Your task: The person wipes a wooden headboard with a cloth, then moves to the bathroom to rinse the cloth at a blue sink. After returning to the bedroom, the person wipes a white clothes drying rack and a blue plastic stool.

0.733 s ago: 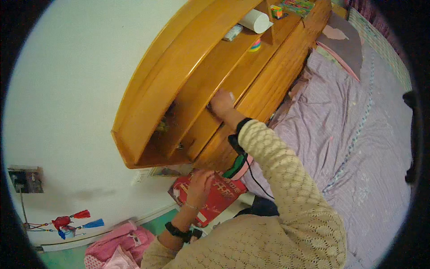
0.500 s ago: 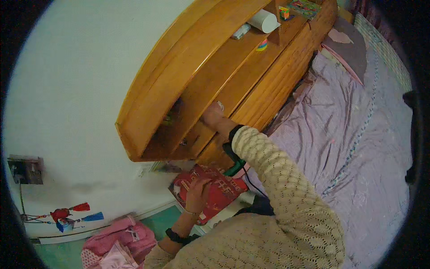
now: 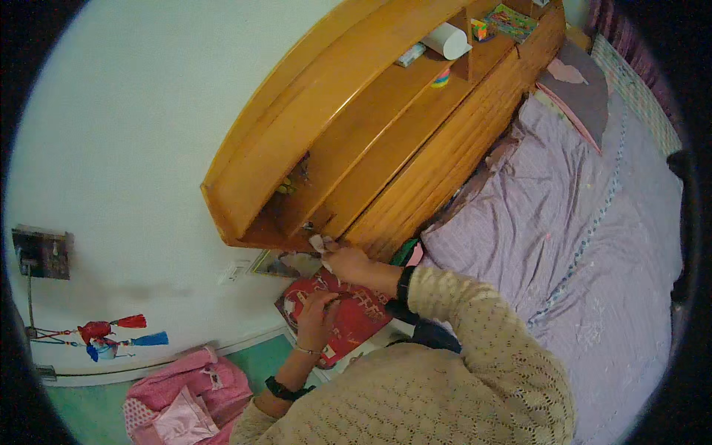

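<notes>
**Wiping the low end of the headboard shelf**

My right hand (image 3: 347, 261) is closed around a small pale cloth (image 3: 320, 243), pinched between thumb and fingers, and the cloth presses against the lower corner of the wooden headboard (image 3: 386, 141), right where the open shelf meets its end edge. My left hand (image 3: 315, 320) rests lower down, fingers curled loosely on the red patterned box (image 3: 348, 315) that sits beside the bed; it seems to hold nothing, only steadying itself there.

To do this well, I judge I should keep the cloth flat against the wood and work it into the corner, where dust would gather, without knocking the small trinkets (image 3: 293, 182) tucked into the shelf just above my hand.

Further along the shelf, toward its far end, stand a white roll (image 3: 447, 40) and some colourful small items (image 3: 482, 28). The lilac bedspread (image 3: 586, 222) stretches along the headboard's front edge, and a pink bag (image 3: 185, 393) lies on the green floor near the wall.
</notes>
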`<move>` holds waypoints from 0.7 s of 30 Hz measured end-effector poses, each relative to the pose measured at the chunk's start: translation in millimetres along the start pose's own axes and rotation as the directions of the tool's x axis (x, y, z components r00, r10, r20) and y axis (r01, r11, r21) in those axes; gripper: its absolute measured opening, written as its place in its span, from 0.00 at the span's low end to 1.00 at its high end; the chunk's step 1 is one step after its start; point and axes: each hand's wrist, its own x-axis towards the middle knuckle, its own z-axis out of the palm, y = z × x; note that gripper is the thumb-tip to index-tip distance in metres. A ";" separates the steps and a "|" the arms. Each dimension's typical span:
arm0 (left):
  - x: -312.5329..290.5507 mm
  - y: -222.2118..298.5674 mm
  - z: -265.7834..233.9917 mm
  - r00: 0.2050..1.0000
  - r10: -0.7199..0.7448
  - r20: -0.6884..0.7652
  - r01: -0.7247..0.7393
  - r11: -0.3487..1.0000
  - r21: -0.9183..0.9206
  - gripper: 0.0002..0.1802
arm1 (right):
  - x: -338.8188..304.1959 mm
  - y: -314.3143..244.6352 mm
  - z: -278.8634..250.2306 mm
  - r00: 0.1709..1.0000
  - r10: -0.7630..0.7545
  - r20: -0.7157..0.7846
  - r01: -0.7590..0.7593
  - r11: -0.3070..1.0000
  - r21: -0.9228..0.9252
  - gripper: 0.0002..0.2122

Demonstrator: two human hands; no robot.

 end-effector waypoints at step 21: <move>183.3 -65.2 110.6 0.958 -0.077 -0.277 0.010 0.972 -0.234 0.14 | -172.7 73.7 -4.5 0.982 0.149 -0.118 -0.100 0.934 0.344 0.24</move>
